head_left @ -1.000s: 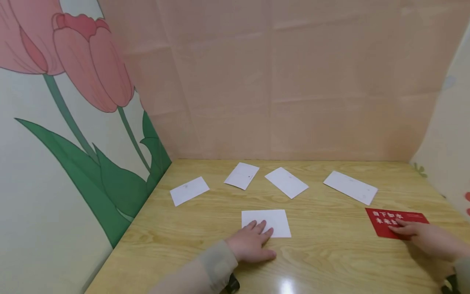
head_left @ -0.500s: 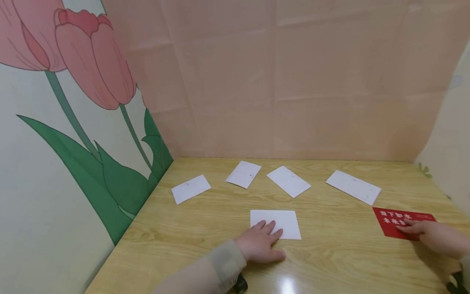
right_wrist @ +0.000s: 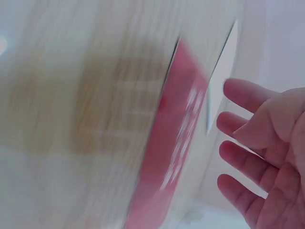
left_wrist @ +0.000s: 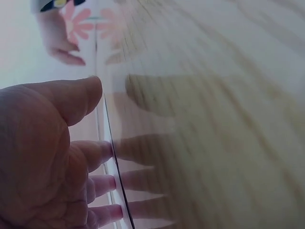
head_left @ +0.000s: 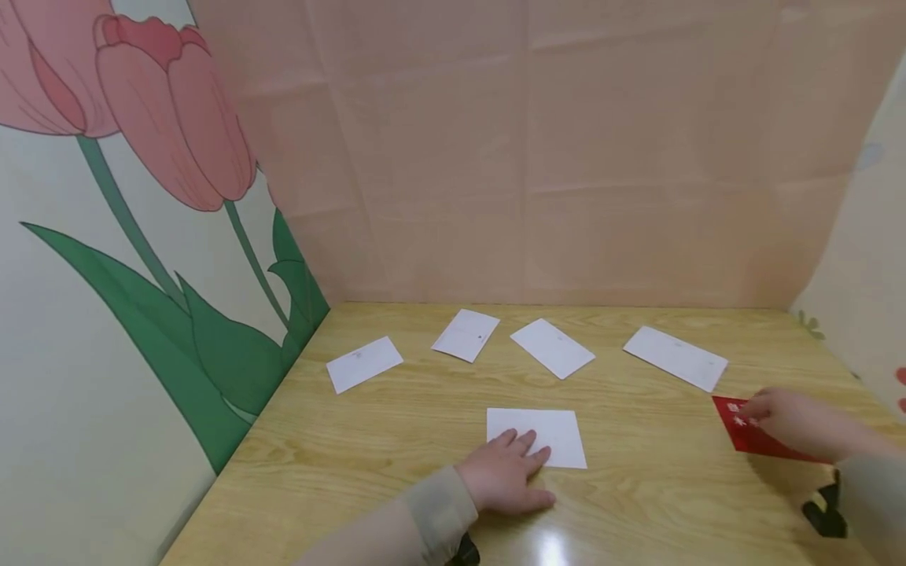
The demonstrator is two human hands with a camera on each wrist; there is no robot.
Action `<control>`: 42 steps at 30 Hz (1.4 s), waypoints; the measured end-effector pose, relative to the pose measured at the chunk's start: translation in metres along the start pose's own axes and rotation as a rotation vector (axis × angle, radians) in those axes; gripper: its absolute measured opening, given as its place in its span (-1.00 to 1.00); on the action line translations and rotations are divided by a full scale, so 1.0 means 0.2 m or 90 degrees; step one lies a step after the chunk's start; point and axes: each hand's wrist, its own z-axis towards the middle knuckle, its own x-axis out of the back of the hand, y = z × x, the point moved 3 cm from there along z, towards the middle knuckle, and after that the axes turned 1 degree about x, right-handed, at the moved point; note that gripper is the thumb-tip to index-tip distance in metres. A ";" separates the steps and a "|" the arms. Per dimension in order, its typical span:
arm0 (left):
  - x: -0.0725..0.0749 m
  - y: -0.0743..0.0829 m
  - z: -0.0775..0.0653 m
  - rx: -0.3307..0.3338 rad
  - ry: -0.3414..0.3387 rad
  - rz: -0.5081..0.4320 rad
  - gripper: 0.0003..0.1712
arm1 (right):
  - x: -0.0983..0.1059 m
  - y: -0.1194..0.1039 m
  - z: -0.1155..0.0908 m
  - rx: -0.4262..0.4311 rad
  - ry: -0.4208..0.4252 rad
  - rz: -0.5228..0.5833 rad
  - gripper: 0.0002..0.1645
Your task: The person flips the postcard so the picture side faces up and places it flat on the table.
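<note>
At the far side hangs a pinkish sheet (head_left: 580,157) with soft fold lines, and it closes the place behind the desk (head_left: 311,479). The desk has yellow, wood-like grain and a smooth, shiny surface. Its far edge meets the sheet; its left edge runs along a wall painted with big pink tulips (head_left: 177,118), so there is no way past on these sides. Open room is in the middle, between the two hands.

The left hand (head_left: 504,475) lies with spread fingers, which touch a white card (head_left: 559,436) near the middle; it grips nothing. The right hand (head_left: 796,422) is above a red card (head_left: 757,442) at the right side. Its fingers are loose, apart from the card, and hold nothing. Beige sleeves (head_left: 437,507) cover both wrists, and a black device (head_left: 826,511) sits under the right one.

The red card is flat, rectangular, with white printed characters; the right hand hides part of it. Behind it, just beside, lies a long white card (head_left: 675,359). Farther left follow three shorter, turned white cards (head_left: 553,348), well apart from the left hand, thin and smooth, with small faint marks.
</note>
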 end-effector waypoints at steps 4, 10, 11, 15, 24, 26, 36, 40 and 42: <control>0.00 -0.01 0.01 0.000 0.001 0.003 -0.19 | 0.04 -0.23 0.05 0.061 0.046 0.051 -0.72; 0.00 -0.01 0.02 -0.004 0.002 0.004 -0.19 | 0.01 -0.53 0.15 0.106 0.057 0.125 -0.70; 0.00 -0.01 0.02 -0.008 0.004 0.005 -0.19 | 0.00 -0.56 0.17 0.110 0.059 0.128 -0.70; 0.00 -0.03 0.04 -0.023 0.017 -0.016 -0.21 | -0.05 -0.68 0.22 0.131 0.054 0.144 -0.72; 0.02 -0.10 0.10 -0.002 0.076 -0.093 -0.34 | -0.15 -0.87 0.30 0.117 0.017 0.198 -0.68; 0.03 -0.13 0.12 0.018 0.088 -0.107 -0.38 | -0.16 -0.89 0.31 0.113 0.018 0.205 -0.68; 0.01 -0.35 0.20 0.125 0.116 -0.173 -0.40 | -0.17 -0.99 0.32 0.109 0.028 0.222 -0.65; 0.02 -0.41 0.20 0.157 0.096 -0.250 -0.37 | -0.19 -1.01 0.34 0.100 0.025 0.226 -0.66; 0.03 -0.42 0.20 0.163 0.090 -0.281 -0.38 | -0.19 -1.02 0.34 0.097 0.024 0.223 -0.66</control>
